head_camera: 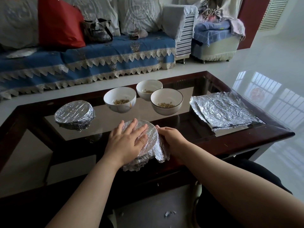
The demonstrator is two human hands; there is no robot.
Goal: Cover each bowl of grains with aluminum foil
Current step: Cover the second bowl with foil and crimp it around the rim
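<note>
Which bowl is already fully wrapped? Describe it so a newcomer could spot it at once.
On the glass coffee table, look to the far left, apart from the three open bowls. The wrapped bowl stands alone there, untouched, foil folded tightly down its sides, unlike the bowl under the hands.

Both forearms are bare — no sleeves, rings or watch; dark clothing [243, 176], perhaps trousers, below.

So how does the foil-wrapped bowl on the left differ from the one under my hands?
The left wrapped bowl has its foil tucked tight down its sides; the near wrapped bowl has foil flaring loose at its front edge. The left one stands alone, untouched; on the near one the left hand presses flat on top and the right hand grips the side. Both are fully covered in crinkled foil and sit on the glass table.
</note>
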